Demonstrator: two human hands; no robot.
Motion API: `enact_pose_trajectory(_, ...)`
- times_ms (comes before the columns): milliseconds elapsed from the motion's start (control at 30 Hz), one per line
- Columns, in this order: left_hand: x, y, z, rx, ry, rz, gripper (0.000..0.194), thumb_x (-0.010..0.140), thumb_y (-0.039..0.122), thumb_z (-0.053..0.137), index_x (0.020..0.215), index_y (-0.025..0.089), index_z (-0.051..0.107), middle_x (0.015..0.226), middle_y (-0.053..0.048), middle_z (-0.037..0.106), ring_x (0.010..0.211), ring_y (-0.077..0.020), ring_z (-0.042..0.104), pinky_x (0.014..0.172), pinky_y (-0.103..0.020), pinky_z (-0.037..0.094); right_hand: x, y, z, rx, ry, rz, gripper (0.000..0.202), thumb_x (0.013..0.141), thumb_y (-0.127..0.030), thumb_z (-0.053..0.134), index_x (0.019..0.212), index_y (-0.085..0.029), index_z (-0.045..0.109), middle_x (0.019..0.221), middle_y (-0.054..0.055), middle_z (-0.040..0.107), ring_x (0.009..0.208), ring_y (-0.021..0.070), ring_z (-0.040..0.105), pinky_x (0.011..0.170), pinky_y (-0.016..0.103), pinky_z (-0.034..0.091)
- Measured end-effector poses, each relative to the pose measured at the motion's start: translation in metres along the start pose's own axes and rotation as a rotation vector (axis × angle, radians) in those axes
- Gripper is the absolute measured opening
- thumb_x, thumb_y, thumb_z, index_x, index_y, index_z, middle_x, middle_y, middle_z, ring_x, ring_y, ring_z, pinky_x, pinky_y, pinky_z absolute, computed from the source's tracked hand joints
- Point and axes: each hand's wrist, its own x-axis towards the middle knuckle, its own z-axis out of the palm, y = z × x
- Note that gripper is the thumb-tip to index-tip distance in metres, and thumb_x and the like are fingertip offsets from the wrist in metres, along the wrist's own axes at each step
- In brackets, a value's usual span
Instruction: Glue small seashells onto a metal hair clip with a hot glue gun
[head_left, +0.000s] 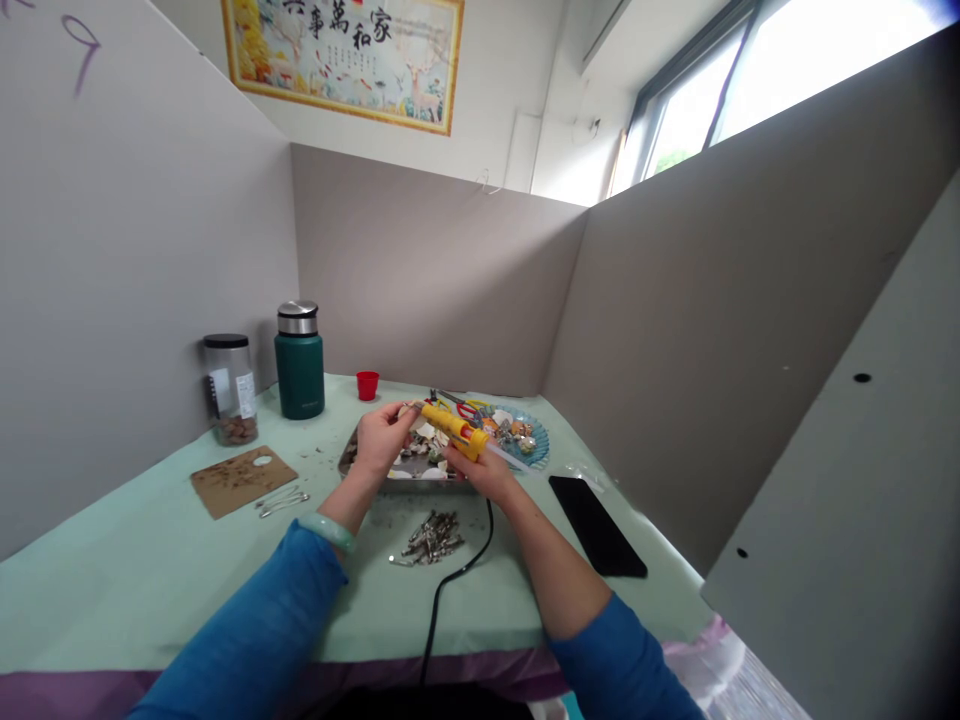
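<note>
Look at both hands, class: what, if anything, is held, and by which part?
The right hand holds a yellow glue gun by its handle, under the body's rear. The left hand pinches a small pale piece; which part of it cannot be told.

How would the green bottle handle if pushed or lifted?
The green bottle looks rigid, so it should keep its shape when gripped. Standing tall and fairly narrow, it may tip if pushed near its metal lid. Its round body would probably roll once down.

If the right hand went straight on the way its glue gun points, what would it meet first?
The right hand, glue gun leading, would likely meet the left hand, at the fingertips; depth is unclear.
</note>
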Motion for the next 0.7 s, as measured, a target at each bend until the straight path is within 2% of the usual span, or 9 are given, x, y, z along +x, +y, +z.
enact_pose_trajectory(267, -0.0012, 0.0041, 0.0008, -0.005, -0.011, -0.009, 0.036, 0.072, 0.049, 0.061, 0.081, 0.015, 0.067, 0.037, 0.006, 0.044, 0.037, -0.0104, 0.043, 0.040, -0.019, 0.030, 0.0011, -0.0047, -0.0018, -0.121, 0.050, -0.049, 0.036, 0.082, -0.046, 0.052, 0.060, -0.018, 0.052, 0.048, -0.002, 0.048, 0.050, 0.0107, 0.047, 0.050, 0.021, 0.038)
enact_pose_trajectory(500, 0.0014, -0.0004, 0.0017, -0.024, -0.010, -0.009, 0.036, 0.072, 0.046, 0.061, 0.088, 0.015, 0.068, 0.039, 0.006, 0.045, 0.037, -0.0102, 0.044, 0.040, -0.019, 0.031, -0.0015, -0.0019, 0.0008, -0.169, 0.074, -0.054, 0.029, 0.081, -0.046, 0.054, 0.074, -0.018, 0.059, 0.061, -0.001, 0.055, 0.058, 0.0122, 0.050, 0.054, 0.022, 0.041)
enact_pose_trajectory(700, 0.0004, 0.0013, 0.0019, -0.033, -0.018, -0.010, 0.038, 0.071, 0.049, 0.061, 0.084, 0.014, 0.068, 0.038, 0.005, 0.045, 0.037, -0.0103, 0.044, 0.039, -0.019, 0.031, -0.0019, -0.0035, 0.0000, -0.209, 0.108, -0.082, 0.028, 0.082, -0.043, 0.053, 0.075, -0.017, 0.060, 0.063, 0.000, 0.056, 0.060, 0.0126, 0.051, 0.057, 0.023, 0.042)
